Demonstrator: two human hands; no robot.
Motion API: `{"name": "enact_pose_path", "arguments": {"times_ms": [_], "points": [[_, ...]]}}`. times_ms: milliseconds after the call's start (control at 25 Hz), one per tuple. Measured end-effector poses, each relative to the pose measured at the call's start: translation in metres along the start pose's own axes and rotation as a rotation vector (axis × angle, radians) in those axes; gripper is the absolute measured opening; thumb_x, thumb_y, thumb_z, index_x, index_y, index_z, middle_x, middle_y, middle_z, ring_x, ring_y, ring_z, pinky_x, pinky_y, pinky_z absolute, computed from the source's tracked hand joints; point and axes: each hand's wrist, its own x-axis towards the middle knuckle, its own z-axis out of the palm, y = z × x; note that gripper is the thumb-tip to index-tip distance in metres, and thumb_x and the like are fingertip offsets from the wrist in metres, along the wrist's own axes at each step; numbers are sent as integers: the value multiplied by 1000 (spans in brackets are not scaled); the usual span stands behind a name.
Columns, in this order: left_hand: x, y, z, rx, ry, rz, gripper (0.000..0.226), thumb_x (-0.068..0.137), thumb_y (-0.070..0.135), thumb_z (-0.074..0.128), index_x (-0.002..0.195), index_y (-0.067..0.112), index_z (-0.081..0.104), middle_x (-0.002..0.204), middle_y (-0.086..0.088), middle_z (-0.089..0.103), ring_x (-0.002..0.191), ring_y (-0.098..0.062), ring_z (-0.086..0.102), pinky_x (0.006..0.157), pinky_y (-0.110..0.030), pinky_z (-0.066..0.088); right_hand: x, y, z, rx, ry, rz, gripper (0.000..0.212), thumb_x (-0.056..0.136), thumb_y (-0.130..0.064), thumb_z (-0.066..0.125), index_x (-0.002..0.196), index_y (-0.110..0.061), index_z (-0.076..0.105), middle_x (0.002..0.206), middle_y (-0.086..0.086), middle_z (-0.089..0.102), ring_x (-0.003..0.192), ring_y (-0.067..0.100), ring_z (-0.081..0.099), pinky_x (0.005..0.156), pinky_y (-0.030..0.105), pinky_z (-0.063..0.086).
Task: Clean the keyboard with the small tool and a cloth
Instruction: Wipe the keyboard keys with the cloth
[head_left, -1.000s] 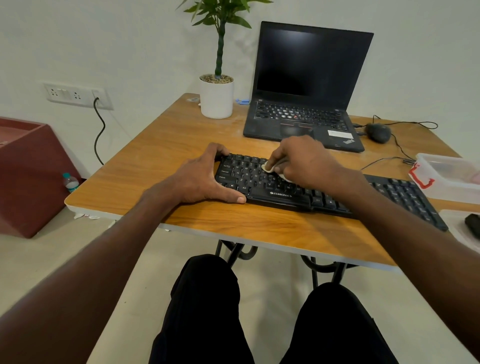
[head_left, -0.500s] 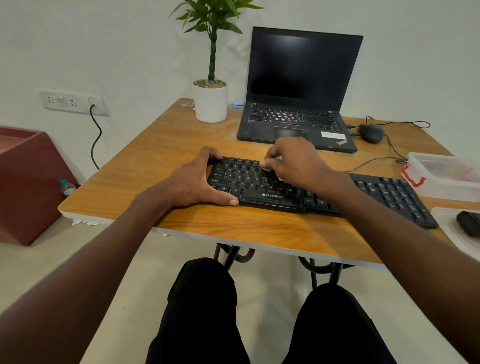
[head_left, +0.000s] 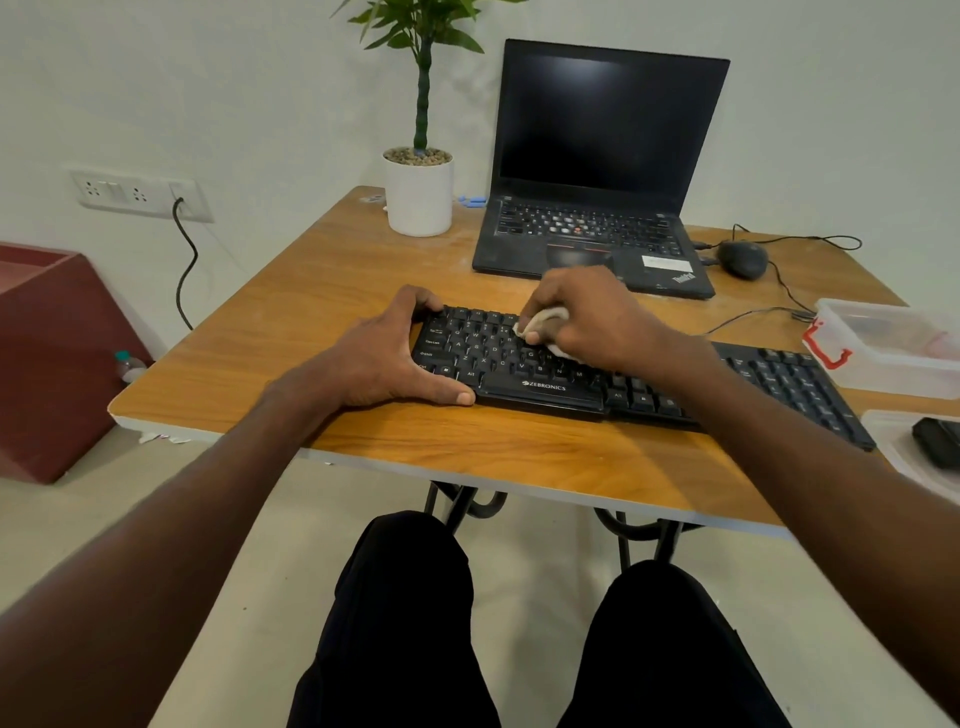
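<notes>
Right hand (head_left: 587, 317) now sits further back on the keyboard (head_left: 545, 364), up at the top key rows vs mid rows 1 s ago. Cloth (head_left: 550, 317) shows again under the fingers, hidden 0.5 s ago.

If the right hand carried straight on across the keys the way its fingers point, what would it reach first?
Most likely the left hand, which grips the keyboard at its left end. The right hand, holding the cloth, points leftward along the key rows; only keys lie between.

A black Zebronics keyboard (head_left: 613, 374) lies flat along the wooden table's near edge, its long axis running from nine o'clock to four o'clock, while a small crumpled off-white cloth (head_left: 545, 325) sits on its upper-left letter keys
</notes>
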Motion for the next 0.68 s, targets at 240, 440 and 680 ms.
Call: {"name": "enact_pose_path", "arguments": {"times_ms": [240, 440, 680], "points": [[2, -2, 0, -16, 4, -3, 124, 36, 89, 87, 137, 45, 31, 144, 10, 48, 133, -17, 51, 116, -47, 46, 6, -7, 1, -100, 14, 18, 14, 87, -13, 79, 99, -20, 81, 101, -4, 75, 93, 7, 63, 75, 12, 44], [3, -4, 1, -24, 7, -8, 122, 35, 90, 88, 134, 47, 32, 142, 11, 50, 131, -20, 53, 114, -51, 47, 1, 1, -16, -167, -58, 138, 10, 86, -12, 80, 93, -19, 79, 96, -3, 74, 90, 11, 66, 75, 22, 51], [2, -3, 0, -20, -3, -8, 123, 36, 89, 88, 136, 46, 31, 140, 8, 51, 128, -20, 55, 111, -49, 50, 11, -24, 16, 19, 144, 73, 13, 81, -15, 83, 93, -20, 82, 92, -4, 77, 88, 8, 68, 73, 15, 45]]}}
